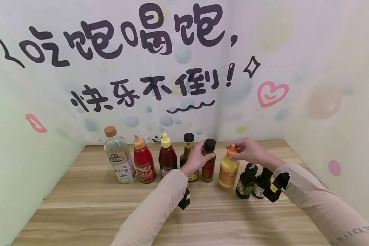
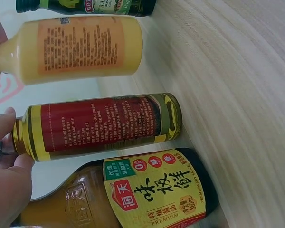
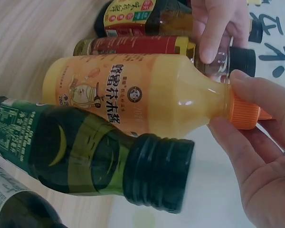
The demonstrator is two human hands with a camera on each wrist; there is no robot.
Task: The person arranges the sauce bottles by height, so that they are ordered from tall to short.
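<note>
My left hand (image 1: pixel 196 159) holds a slim oil bottle (image 1: pixel 207 169) by its neck, thumb and fingers on either side below the black cap. The bottle stands upright with a dark red label (image 2: pixel 99 126). To its right, my right hand (image 1: pixel 249 150) pinches the orange cap and neck of a yellow squeeze bottle of sauce (image 1: pixel 228 172), which leans slightly, its base close over the table. Just left of the oil bottle is a soy sauce bottle (image 2: pixel 156 190) with a yellow label, partly covered by my left hand in the head view.
Left along the row stand a clear vinegar bottle (image 1: pixel 118 159), a red squeeze bottle (image 1: pixel 144 164) and a dark red one with a yellow tip (image 1: pixel 167 157). Right of the yellow bottle are a green glass bottle (image 1: pixel 246 182) and a small dark bottle (image 1: pixel 259 186). A printed cloth hangs behind the wooden table (image 1: pixel 80 212).
</note>
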